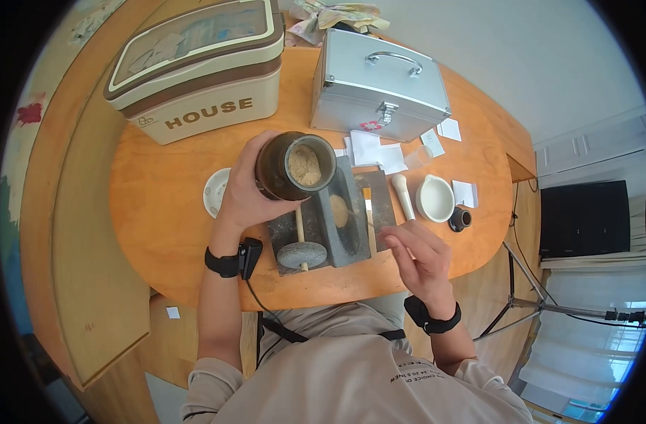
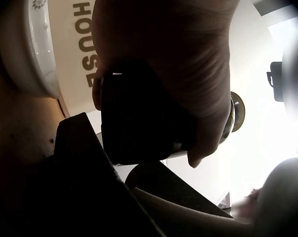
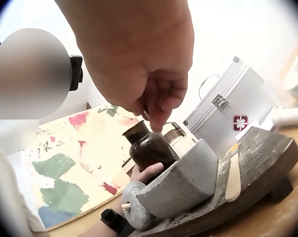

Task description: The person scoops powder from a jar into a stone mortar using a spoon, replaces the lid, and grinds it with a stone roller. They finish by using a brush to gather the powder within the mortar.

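Note:
My left hand (image 1: 246,185) grips a dark brown glass jar (image 1: 272,168), tilted so its mouth faces me, with beige powder (image 1: 305,166) inside. Below and to the right lies a grey stone grinding trough (image 1: 351,237) holding a small heap of similar powder (image 1: 338,210). My right hand (image 1: 420,256) is right of the trough, thumb and fingers pinching a thin, stick-like utensil (image 1: 365,220) that points toward the heap; I cannot tell its exact kind. In the right wrist view, the right hand (image 3: 149,74) overlaps the space above the jar (image 3: 151,150). The left wrist view is very dark.
A stone wheel (image 1: 301,254) with a wooden axle rests left of the trough, a flat brush (image 1: 369,212) on its right. Farther right are a white pestle (image 1: 403,196), a mortar (image 1: 434,199) and a small dark pot (image 1: 460,220). Behind stand a HOUSE box (image 1: 210,113) and silver case (image 1: 379,92).

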{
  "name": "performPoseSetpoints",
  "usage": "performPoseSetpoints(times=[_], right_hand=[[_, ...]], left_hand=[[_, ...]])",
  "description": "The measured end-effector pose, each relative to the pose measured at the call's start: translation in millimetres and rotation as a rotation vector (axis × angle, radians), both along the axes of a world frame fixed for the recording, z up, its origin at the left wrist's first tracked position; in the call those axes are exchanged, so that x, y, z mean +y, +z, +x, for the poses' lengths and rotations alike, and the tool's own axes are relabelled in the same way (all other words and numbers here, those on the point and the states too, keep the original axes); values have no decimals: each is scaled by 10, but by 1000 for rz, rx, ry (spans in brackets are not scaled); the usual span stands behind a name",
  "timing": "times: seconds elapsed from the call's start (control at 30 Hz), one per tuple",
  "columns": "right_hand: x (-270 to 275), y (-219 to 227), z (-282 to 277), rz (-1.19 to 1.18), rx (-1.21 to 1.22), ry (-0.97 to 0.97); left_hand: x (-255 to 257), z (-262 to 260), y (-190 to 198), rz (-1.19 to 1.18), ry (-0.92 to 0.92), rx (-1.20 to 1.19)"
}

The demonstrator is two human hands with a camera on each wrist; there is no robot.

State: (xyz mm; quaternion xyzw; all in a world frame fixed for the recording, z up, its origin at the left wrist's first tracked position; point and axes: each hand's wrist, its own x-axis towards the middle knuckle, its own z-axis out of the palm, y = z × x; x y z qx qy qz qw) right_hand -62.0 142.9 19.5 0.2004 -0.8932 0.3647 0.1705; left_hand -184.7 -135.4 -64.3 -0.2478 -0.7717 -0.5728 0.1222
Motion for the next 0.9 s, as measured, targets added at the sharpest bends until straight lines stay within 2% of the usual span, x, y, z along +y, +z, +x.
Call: performPoseSetpoints(times=[0.07, 0.27, 0.37, 0.47, 0.57, 0.67, 0.77, 0.87, 0.9], right_hand=[[28, -43, 6, -60, 66, -60], [101, -156, 142, 90, 94, 90], [87, -188, 250, 109, 134, 81], [124, -275, 266, 144, 187, -17], [94, -269, 309, 173, 178, 111], [63, -254, 335, 160, 184, 139], [113, -313, 297, 163, 200, 37], [113, -262, 321, 179, 168, 143], [113, -268, 333, 170, 185, 108]], left_hand=[[0, 1, 1, -5, 2, 3], [-1, 1, 24, -4, 4, 2], [4, 0, 17, 8, -6, -3], [6, 4, 26, -1, -8, -3], [4, 3, 25, 5, -7, -11], [8, 2, 23, 8, -9, -10], [5, 7, 25, 7, -12, -14], [-3, -7, 16, 11, -16, -17], [-4, -5, 7, 12, -17, -19]])
